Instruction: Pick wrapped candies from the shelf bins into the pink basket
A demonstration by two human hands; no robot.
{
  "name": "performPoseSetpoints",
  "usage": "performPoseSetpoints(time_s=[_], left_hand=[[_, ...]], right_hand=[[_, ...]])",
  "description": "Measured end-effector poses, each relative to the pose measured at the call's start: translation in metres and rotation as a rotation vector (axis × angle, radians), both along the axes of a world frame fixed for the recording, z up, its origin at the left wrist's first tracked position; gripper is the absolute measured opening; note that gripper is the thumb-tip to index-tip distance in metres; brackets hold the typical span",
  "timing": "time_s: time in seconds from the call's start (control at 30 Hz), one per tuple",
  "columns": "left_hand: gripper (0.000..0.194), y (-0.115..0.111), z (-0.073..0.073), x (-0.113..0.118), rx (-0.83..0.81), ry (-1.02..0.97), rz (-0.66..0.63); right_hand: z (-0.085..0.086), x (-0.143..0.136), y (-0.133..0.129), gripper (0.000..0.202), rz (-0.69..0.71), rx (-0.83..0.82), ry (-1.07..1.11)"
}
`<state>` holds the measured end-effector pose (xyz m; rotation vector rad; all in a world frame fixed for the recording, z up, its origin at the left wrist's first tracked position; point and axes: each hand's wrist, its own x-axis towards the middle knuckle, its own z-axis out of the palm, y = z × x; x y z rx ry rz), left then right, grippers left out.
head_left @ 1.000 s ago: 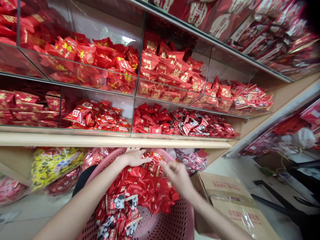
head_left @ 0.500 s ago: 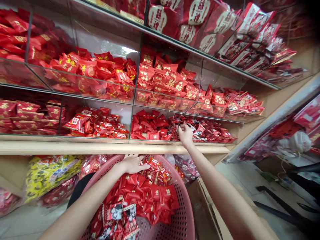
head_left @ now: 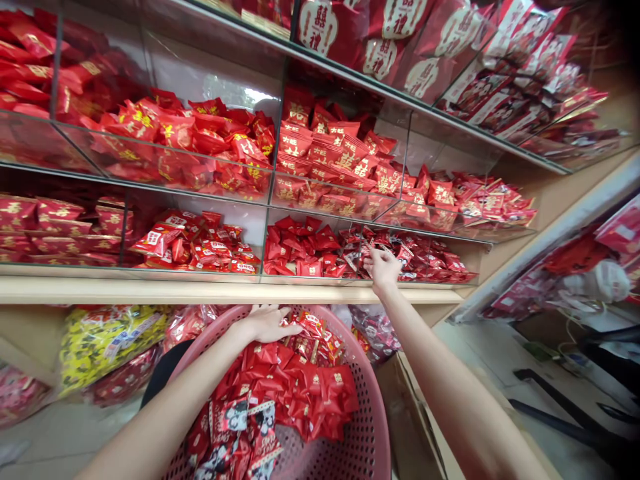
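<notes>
A pink perforated basket [head_left: 373, 400] holds many small red packets [head_left: 300, 387] and some red, black and white ones [head_left: 250, 427]. My left hand [head_left: 267, 325] rests at the basket's far rim with its fingers spread, close to the packets inside. In the lower shelf row, my right hand [head_left: 383, 268] reaches into a compartment of dark red and white packets [head_left: 425, 260]. Its fingers are bent together among the packets; what they hold, if anything, is hidden. Plain red packets [head_left: 305, 247] lie in the compartment part to its left.
Clear-fronted shelves above hold more red packets [head_left: 345, 157] and larger bags [head_left: 390, 40]. Under the wooden shelf edge [head_left: 150, 292] lies a yellow bag [head_left: 110, 340]. An open cardboard box [head_left: 415, 420] stands right of the basket, and black metal legs [head_left: 555, 407] at the far right.
My right hand has moved slightly right among the packets in the lower compartment. My left hand has stayed at the basket's rim. The view has shifted a little.
</notes>
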<state>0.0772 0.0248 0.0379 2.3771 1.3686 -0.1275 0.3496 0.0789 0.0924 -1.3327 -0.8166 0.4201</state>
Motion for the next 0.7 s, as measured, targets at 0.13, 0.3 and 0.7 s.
performPoseSetpoints(time_s=[0.13, 0.3, 0.7], left_hand=[[0.09, 0.0, 0.001, 0.0, -0.002, -0.015, -0.011], [0.092, 0.001, -0.002, 0.001, -0.013, -0.009, -0.005], [0.095, 0.002, -0.006, 0.001, -0.011, 0.013, -0.025]], right_hand=[[0.008, 0.001, -0.045, 0.022, -0.077, 0.187, 0.131], [-0.005, -0.027, -0.132, 0.023, -0.05, 0.241, 0.106], [-0.099, -0.144, -0.219, 0.024, 1.1, -0.522, -0.223]])
